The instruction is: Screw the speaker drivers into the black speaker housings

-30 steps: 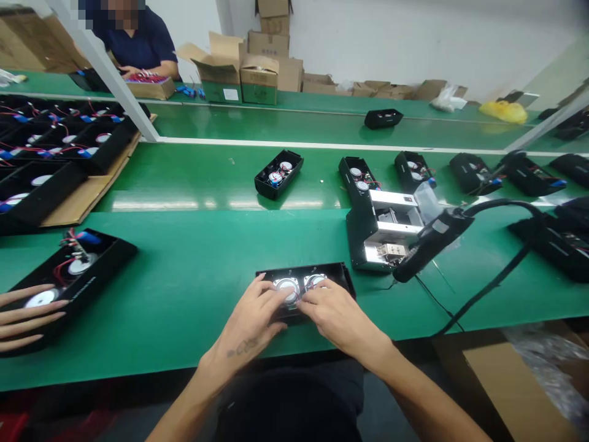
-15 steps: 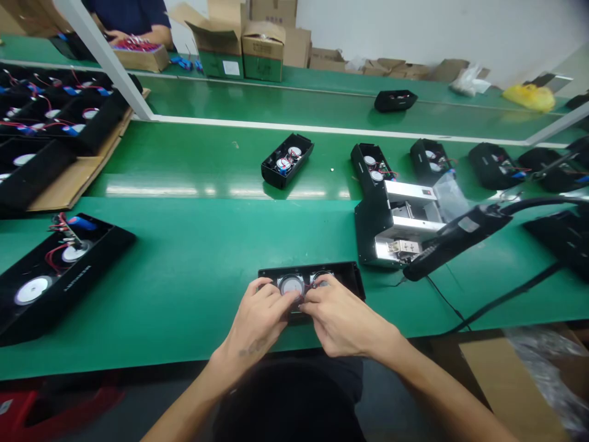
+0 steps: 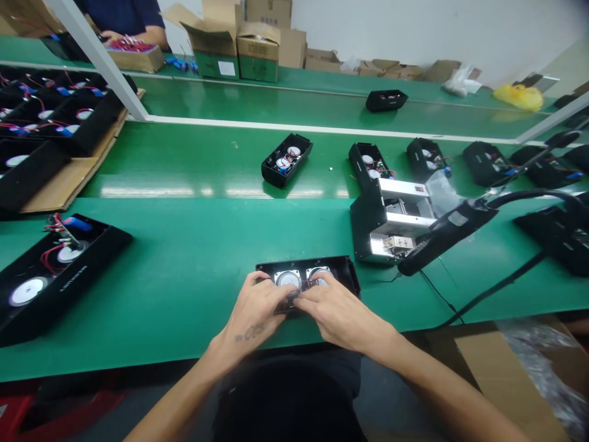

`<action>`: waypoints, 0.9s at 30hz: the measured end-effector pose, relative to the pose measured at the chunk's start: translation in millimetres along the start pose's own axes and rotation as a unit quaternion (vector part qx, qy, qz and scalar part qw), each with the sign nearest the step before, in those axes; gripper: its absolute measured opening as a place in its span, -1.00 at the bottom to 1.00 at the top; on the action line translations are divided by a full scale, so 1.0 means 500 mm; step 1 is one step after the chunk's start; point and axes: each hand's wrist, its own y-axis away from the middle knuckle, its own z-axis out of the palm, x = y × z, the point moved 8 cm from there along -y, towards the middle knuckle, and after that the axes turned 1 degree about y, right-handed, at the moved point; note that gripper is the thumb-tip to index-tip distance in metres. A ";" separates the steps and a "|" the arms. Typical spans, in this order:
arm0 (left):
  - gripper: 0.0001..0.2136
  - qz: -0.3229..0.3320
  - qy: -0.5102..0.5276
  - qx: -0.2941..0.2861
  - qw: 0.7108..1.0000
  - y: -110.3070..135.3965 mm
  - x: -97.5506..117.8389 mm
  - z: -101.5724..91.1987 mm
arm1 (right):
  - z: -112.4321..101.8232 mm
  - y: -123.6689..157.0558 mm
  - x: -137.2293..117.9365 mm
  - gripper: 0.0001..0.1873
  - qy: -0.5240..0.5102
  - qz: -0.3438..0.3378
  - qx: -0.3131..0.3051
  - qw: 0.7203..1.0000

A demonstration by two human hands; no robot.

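A black speaker housing (image 3: 338, 270) with two round silver speaker drivers lies at the near edge of the green bench. My left hand (image 3: 255, 313) rests on its left half, fingers curled and pressed down near the left driver (image 3: 288, 279). My right hand (image 3: 338, 314) covers the near right part, fingertips meeting the left hand's between the drivers. What the fingertips pinch is too small to make out.
A long black housing with red wires (image 3: 55, 273) lies at the left. A metal fixture (image 3: 391, 224) and a black corded tool (image 3: 442, 236) stand to the right. More housings (image 3: 286, 159) sit on the belt behind. A person works at the far left beside cardboard boxes (image 3: 239, 43).
Another person's hand at the left edge has gone from view. My hands shifted slightly on the housing, still pressed together over the drivers. The view has tilted a little.
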 end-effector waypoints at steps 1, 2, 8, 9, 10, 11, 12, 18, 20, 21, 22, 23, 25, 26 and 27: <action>-0.53 -0.001 -0.001 0.002 1.000 0.001 0.000 0.001 | 0.007 0.002 -0.001 -0.49 -0.009 0.004 0.001 1.000; -0.53 -0.003 0.001 0.001 1.000 0.001 -0.001 0.002 | 0.013 0.002 -0.001 -0.50 -0.014 0.010 0.002 1.000; -0.62 -0.069 0.069 -0.073 0.993 -0.056 -0.043 -0.013 | -0.004 -0.053 0.047 -0.73 -0.001 0.115 -0.019 0.993; -0.60 -0.089 0.090 -0.095 0.987 -0.072 -0.058 -0.018 | -0.016 -0.070 0.060 -0.78 -0.020 0.127 -0.035 0.991; -0.57 -0.111 0.113 -0.117 0.980 -0.089 -0.073 -0.021 | -0.031 -0.086 0.074 -0.83 -0.043 0.135 -0.047 0.989; -0.55 -0.133 0.137 -0.135 0.972 -0.104 -0.087 -0.025 | -0.046 -0.101 0.086 -0.84 -0.066 0.140 -0.059 0.986; -0.52 -0.151 0.161 -0.150 0.964 -0.119 -0.100 -0.028 | -0.060 -0.114 0.098 -0.83 -0.084 0.145 -0.067 0.984; -0.49 -0.186 0.234 -0.188 0.936 -0.156 -0.136 -0.030 | -0.080 -0.136 0.133 -0.68 -0.106 0.178 -0.069 0.976; -0.49 -0.190 0.246 -0.188 0.932 -0.155 -0.137 -0.027 | -0.075 -0.134 0.134 -0.66 -0.122 0.184 -0.047 0.974; -0.49 -0.190 0.250 -0.186 0.931 -0.155 -0.137 -0.027 | -0.073 -0.132 0.135 -0.66 -0.129 0.189 -0.038 0.973; -0.49 -0.189 0.251 -0.184 0.931 -0.154 -0.137 -0.027 | -0.072 -0.130 0.136 -0.67 -0.134 0.193 -0.030 0.971; -0.49 -0.189 0.249 -0.182 0.932 -0.154 -0.137 -0.027 | -0.072 -0.129 0.137 -0.67 -0.137 0.199 -0.024 0.970; -0.49 -0.189 0.248 -0.183 0.932 -0.153 -0.136 -0.027 | -0.074 -0.128 0.138 -0.68 -0.141 0.208 -0.019 0.968; -0.49 -0.190 0.251 -0.184 0.931 -0.153 -0.135 -0.027 | -0.074 -0.128 0.138 -0.69 -0.145 0.212 -0.023 0.966; -0.49 -0.191 0.254 -0.185 0.930 -0.153 -0.135 -0.027 | -0.072 -0.129 0.138 -0.71 -0.150 0.213 -0.030 0.965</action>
